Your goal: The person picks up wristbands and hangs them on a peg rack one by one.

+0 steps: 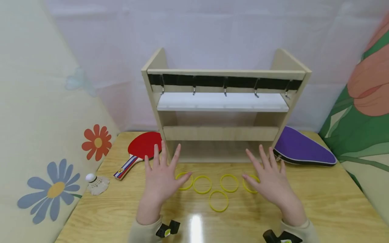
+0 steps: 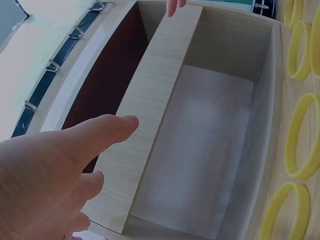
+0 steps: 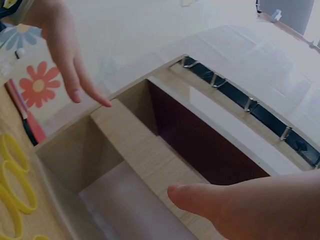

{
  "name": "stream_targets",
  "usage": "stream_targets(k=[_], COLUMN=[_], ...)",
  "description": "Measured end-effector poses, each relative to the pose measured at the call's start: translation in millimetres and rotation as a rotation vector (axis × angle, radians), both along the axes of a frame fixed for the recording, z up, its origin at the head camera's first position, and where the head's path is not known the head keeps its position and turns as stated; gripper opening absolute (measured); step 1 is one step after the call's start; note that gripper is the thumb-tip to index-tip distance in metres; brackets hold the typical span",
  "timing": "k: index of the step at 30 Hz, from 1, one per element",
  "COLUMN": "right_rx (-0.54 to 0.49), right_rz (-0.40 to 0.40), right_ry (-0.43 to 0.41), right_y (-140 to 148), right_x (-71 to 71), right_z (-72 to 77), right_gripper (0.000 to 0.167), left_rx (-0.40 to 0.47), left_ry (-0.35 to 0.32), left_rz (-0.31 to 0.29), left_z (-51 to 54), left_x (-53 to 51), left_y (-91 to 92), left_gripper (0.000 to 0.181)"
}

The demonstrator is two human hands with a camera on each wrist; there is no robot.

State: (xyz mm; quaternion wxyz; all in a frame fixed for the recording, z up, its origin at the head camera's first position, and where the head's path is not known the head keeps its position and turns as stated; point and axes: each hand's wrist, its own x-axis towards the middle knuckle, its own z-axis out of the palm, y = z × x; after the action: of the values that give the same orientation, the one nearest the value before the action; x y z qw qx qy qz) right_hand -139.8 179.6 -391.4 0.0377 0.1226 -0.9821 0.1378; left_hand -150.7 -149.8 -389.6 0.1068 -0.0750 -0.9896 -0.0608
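My left hand [image 1: 161, 184] is held over the table with its fingers spread and straight, holding nothing. Likewise spread, my right hand [image 1: 270, 185] hovers on the other side. Between and partly beneath them lie several thin yellow rings; the front ring [image 1: 218, 211] is in full view, while the outer ones are partly covered by my thumbs. Just beyond my fingertips stands a light wooden rack [image 1: 221, 133] with shelves. A row of metal hooks [image 1: 225, 91] hangs bare from its black top strip. In the left wrist view, yellow rings [image 2: 290, 150] lie beside the rack.
Left of the rack lies a red table tennis paddle [image 1: 145, 145], with a shuttlecock [image 1: 98, 184] nearer the table's left edge. A purple paddle case [image 1: 304, 148] rests against the rack's right side. Flower-patterned cloth [image 1: 56, 189] and a pale curtain [image 1: 212, 33] enclose the wooden table [image 1: 328, 209].
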Motion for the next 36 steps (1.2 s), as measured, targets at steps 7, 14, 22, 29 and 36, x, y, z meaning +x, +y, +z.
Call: stream_targets(k=[7,14,22,29,36], right_rx=[0.004,0.023,0.005,-0.033,-0.039], right_rz=[0.035,0.069,0.114,0.124,0.151], right_ry=[0.027,0.098,0.166,0.247,0.333], right_y=[1,4,11,20,24], right_x=[0.2,-3.1,-5.3,-4.2,-5.3], right_z=[-6.5,-15.8,-21.9,-27.9,-32.6], right_gripper=[0.078,0.082,0.083,0.082,0.081], left_rx=[-0.023,0.008,0.168,0.427,0.643], left_ry=[0.009,0.023,0.073,0.079,0.081], left_rz=[-0.013,-0.043,-0.103,-0.160,-0.158], left_z=[-2.0,1.2,10.3,19.6,29.1], left_x=[-2.6,-10.1,-19.0,-24.8,-36.7], left_y=[-4.7,-14.5,-30.5,-39.2,-52.4], left_gripper=[0.095,0.096,0.097,0.096,0.091])
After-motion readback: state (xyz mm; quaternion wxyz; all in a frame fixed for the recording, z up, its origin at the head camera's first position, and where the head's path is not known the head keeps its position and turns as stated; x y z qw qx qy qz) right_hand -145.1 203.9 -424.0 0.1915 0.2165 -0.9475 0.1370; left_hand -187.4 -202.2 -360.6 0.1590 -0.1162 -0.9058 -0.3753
